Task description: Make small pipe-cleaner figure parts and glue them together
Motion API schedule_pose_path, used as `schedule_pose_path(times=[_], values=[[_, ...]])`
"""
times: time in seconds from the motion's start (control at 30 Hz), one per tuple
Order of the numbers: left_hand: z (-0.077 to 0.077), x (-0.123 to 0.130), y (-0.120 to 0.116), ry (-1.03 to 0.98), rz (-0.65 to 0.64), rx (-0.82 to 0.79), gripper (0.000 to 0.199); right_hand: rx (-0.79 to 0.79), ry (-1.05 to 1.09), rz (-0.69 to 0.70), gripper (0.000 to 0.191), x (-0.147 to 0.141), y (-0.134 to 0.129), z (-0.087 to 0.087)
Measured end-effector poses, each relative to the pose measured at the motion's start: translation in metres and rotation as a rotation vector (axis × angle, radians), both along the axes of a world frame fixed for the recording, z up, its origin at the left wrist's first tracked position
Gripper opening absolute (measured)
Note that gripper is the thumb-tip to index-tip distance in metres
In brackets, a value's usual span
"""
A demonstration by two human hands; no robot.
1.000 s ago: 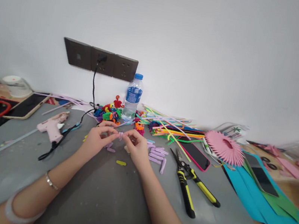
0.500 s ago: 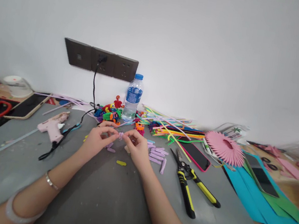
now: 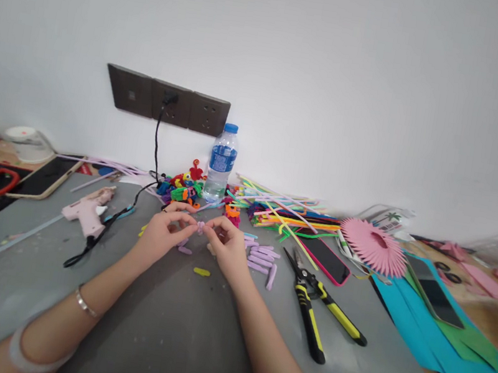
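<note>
Both arms are bare and reach up from the bottom. The left arm (image 3: 93,300) slants in from the left, and the right arm (image 3: 272,341) slants in from the right. The left wrist (image 3: 139,260) and the right wrist (image 3: 238,281) look almost straight. The left hand (image 3: 162,233) and the right hand (image 3: 230,248) are close together, about as high as each other. Each hand makes a pinch, with thumb and pointing finger brought together at the tips. The two pinches face each other. The left hand's other fingers (image 3: 181,206) bend in behind.
</note>
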State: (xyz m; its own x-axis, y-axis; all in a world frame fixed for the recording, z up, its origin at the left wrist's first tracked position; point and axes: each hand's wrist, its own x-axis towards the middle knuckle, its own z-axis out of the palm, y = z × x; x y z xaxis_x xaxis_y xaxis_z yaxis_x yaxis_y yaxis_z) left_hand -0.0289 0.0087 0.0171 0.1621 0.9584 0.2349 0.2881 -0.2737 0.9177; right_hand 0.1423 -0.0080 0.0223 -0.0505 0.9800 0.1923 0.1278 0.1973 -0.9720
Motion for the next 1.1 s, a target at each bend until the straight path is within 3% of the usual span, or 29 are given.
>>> schedule_pose_path(times=[1.1], values=[[0.0016,0.0002,-0.0008,0.002,0.010,0.034,0.019,0.013,0.014,0.002,0.024,0.0003,-0.0004,-0.0014]])
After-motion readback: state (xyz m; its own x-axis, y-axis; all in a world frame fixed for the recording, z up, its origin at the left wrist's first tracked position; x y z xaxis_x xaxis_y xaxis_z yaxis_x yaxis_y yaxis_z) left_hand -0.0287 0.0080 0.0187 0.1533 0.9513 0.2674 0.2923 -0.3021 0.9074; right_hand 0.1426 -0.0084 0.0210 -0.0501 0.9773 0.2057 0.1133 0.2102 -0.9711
